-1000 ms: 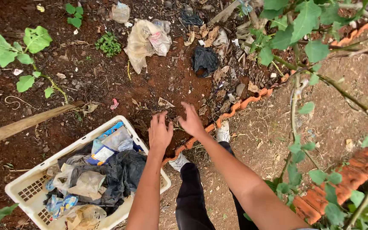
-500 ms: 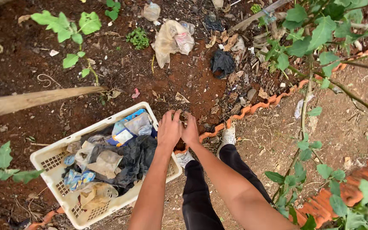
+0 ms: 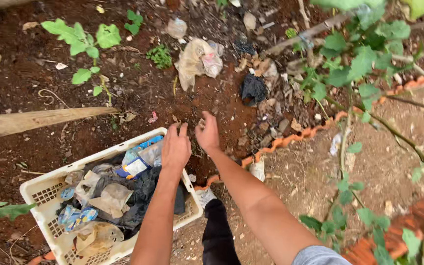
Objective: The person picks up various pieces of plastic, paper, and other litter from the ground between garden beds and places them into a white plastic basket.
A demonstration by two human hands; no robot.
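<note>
My left hand [image 3: 175, 147] is stretched flat, fingers forward, over the far corner of a white plastic basket [image 3: 42, 189]. It holds nothing. The basket is full of litter: black plastic film [image 3: 143, 189], blue-and-white wrappers [image 3: 136, 159] and crumpled beige bags [image 3: 111, 198]. My right hand [image 3: 208, 133] hovers just right of the left one, above bare red soil, fingers loosely bent, and I see nothing in it. The two hands are a small gap apart. My dark trouser leg [image 3: 217, 230] and a pale shoe [image 3: 204, 196] stand beside the basket.
A crumpled beige plastic bag [image 3: 198, 59] and a black scrap [image 3: 253, 88] lie on the soil ahead. A wooden plank [image 3: 35, 120] lies at left. Orange brick edging [image 3: 295, 137] runs diagonally to the right. Leafy branches [image 3: 364, 73] hang at right, and small plants [image 3: 82, 44] grow at upper left.
My hands were pressed together over the basket's corner half a second ago. They have since parted, the right one moving forward over the soil.
</note>
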